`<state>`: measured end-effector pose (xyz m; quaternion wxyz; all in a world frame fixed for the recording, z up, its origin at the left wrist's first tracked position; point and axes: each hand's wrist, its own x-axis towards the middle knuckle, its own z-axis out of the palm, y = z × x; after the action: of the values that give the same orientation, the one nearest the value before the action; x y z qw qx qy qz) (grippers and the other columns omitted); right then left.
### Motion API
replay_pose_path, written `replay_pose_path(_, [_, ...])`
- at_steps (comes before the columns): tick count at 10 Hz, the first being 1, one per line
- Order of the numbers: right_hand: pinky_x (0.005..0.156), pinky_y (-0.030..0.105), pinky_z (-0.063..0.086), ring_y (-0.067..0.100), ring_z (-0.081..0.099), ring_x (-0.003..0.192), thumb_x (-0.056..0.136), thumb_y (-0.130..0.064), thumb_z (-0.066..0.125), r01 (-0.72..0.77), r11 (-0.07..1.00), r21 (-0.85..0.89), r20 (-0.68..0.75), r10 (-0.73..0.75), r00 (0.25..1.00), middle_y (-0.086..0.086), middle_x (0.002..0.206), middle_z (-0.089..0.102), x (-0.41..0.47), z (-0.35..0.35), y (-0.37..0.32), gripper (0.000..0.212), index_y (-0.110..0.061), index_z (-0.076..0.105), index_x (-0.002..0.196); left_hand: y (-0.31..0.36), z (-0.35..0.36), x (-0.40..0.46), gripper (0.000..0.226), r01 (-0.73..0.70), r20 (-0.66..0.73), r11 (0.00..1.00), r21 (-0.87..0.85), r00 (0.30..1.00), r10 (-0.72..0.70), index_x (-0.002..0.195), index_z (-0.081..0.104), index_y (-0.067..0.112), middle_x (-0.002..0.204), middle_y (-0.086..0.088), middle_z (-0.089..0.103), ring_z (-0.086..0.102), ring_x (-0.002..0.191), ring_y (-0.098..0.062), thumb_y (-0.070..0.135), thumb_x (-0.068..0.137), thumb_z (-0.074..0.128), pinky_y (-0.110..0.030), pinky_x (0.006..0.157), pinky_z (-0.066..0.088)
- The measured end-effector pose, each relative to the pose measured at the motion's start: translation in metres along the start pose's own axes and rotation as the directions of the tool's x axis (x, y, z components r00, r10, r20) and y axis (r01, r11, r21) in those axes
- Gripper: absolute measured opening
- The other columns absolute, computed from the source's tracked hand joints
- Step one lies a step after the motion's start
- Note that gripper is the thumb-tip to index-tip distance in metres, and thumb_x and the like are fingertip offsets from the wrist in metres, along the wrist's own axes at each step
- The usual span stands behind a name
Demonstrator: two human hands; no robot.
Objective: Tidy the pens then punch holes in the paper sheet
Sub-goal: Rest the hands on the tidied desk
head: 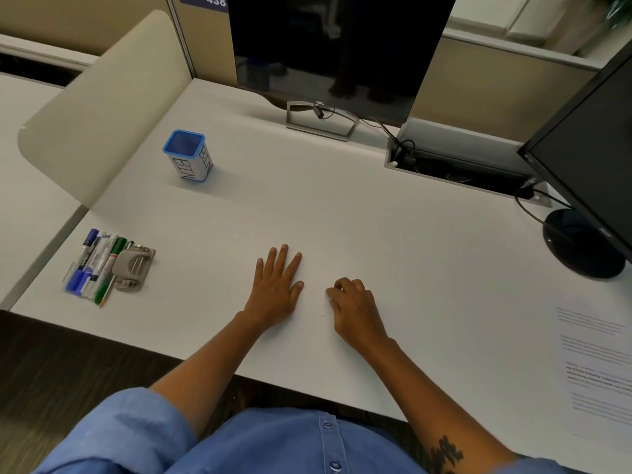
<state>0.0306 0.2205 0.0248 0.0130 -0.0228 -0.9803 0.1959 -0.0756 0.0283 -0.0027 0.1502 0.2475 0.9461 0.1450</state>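
Several pens and markers [91, 265], blue, white and green, lie side by side near the desk's front left corner. A grey hole punch [134, 268] lies touching their right side. A blue-rimmed white holder marked BIN [188, 155] stands upright and looks empty, further back on the left. A printed paper sheet [596, 367] lies at the right edge, partly cut off. My left hand [276, 289] rests flat on the desk with its fingers spread. Just to its right, my right hand [352, 307] rests with its fingers curled and nothing in it.
The white desk [342, 206] has a dark monitor [338, 53] at the back and a second monitor [588, 148] on a round base at the right. A cable slot [455, 165] with wires opens behind. A beige divider panel [99, 107] stands at the left.
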Motion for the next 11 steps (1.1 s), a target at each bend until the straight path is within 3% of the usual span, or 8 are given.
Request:
replay_pose_path(2, [0.075, 0.043, 0.054, 0.025, 0.06, 0.095, 0.098, -0.009, 0.063, 0.054, 0.998, 0.024, -0.023, -0.054, 0.998, 0.004, 0.108, 0.067, -0.027, 0.009, -0.004, 0.016, -0.01, 0.075, 0.109, 0.001, -0.001, -0.001, 0.067, 0.0, 0.004, 1.0, 0.002, 1.0, 0.0, 0.167, -0.003, 0.028, 0.175, -0.004, -0.017, -0.018, 0.161, -0.029, 0.047, 0.111, 0.028, -0.052, 0.131, -0.005])
replay_pose_path(4, [0.076, 0.04, 0.056, 0.022, 0.062, 0.095, 0.096, -0.018, 0.072, -0.005, 0.998, 0.067, -0.04, 0.007, 0.999, 0.002, 0.101, 0.071, -0.028, 0.008, -0.011, 0.013, -0.011, 0.081, 0.103, 0.001, -0.001, -0.001, 0.067, 0.0, 0.004, 1.0, 0.001, 1.0, 0.0, 0.167, -0.003, 0.028, 0.175, -0.004, -0.017, -0.018, 0.161, -0.028, 0.047, 0.111, 0.027, -0.052, 0.131, -0.005])
replay_pose_path(8, [0.072, 0.04, 0.058, 0.021, 0.061, 0.091, 0.095, -0.018, 0.075, -0.166, 0.979, 0.121, -0.058, 0.173, 0.983, 0.002, 0.092, 0.073, -0.017, 0.011, -0.026, 0.01, -0.011, 0.079, 0.089, 0.0, 0.0, 0.0, 0.067, 0.002, 0.006, 1.0, 0.019, 1.0, -0.002, 0.167, -0.005, 0.028, 0.174, -0.004, -0.018, -0.02, 0.161, -0.028, 0.048, 0.111, 0.025, -0.052, 0.131, -0.007])
replay_pose_path(10, [0.071, 0.039, 0.052, 0.025, 0.061, 0.095, 0.094, -0.011, 0.073, -0.185, 0.983, -0.014, 0.003, 0.185, 0.983, 0.003, 0.095, 0.071, -0.017, 0.016, -0.032, 0.002, -0.012, 0.075, 0.092, 0.0, 0.002, -0.001, 0.066, 0.002, -0.009, 0.999, 0.032, 1.0, -0.002, 0.167, -0.005, 0.028, 0.175, -0.004, -0.018, -0.019, 0.161, -0.028, 0.048, 0.111, 0.024, -0.054, 0.131, -0.006])
replay_pose_path(11, [0.08, 0.041, 0.051, 0.027, 0.059, 0.106, 0.099, -0.01, 0.064, -0.181, 0.979, -0.098, 0.062, 0.188, 0.98, 0.006, 0.107, 0.069, -0.017, 0.019, -0.037, 0.011, -0.01, 0.073, 0.105, 0.001, 0.004, -0.002, 0.066, 0.005, -0.019, 0.999, 0.038, 1.0, -0.004, 0.167, -0.005, 0.028, 0.175, -0.003, -0.018, -0.02, 0.161, -0.027, 0.049, 0.111, 0.022, -0.054, 0.131, -0.006])
